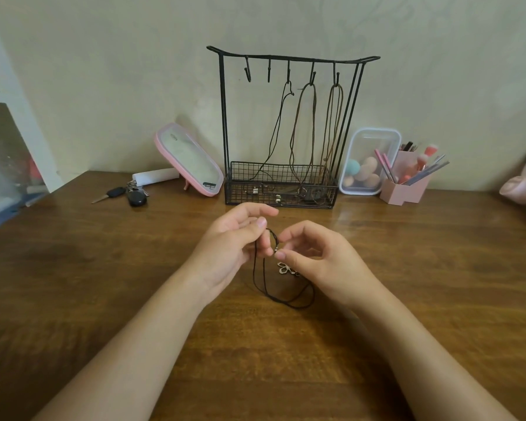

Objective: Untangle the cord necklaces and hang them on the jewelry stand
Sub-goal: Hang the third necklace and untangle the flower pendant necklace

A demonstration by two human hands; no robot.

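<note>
Wooden table (103, 299); jewelry stand (281, 189), mirror (192, 161), keys (128, 194), pink holder (404, 189).

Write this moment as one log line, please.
both hands pinching black cord necklace | stand: three cords hung, two hooks free

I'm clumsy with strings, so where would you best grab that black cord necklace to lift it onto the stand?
Probably the top of the black cord necklace, near the small bead where both hands already pinch it. Coming from above lets the long loop and pale flower pendant hang straight down, ready for an empty hook on the jewelry stand.
</note>
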